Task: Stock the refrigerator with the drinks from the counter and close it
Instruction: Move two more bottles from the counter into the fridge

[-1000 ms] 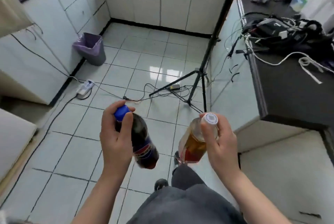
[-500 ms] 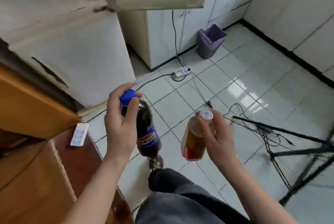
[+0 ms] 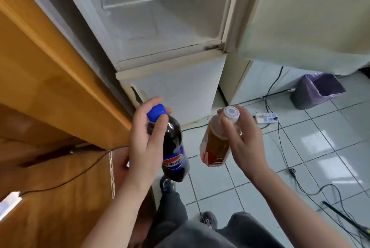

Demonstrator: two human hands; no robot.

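My left hand (image 3: pixel 143 143) grips a dark cola bottle (image 3: pixel 174 157) with a blue cap by its neck. In my right hand (image 3: pixel 245 147) is an amber tea bottle (image 3: pixel 215 147) with a white cap, held near its top. Both bottles hang at waist height in front of the white refrigerator (image 3: pixel 172 91). Its upper compartment (image 3: pixel 160 17) stands open, showing bare wire shelves. The open upper door (image 3: pixel 300 17) swings out to the right. The lower door is closed.
An orange wooden cabinet (image 3: pixel 50 87) stands close on the left. A grey bin with a purple liner (image 3: pixel 318 90) sits on the tiled floor at right, near a power strip (image 3: pixel 266 117) and trailing cables. Tripod legs (image 3: pixel 348 221) reach in at lower right.
The view has swung left from the kitchen floor to the open refrigerator. Both hands keep holding their bottles at the same height.
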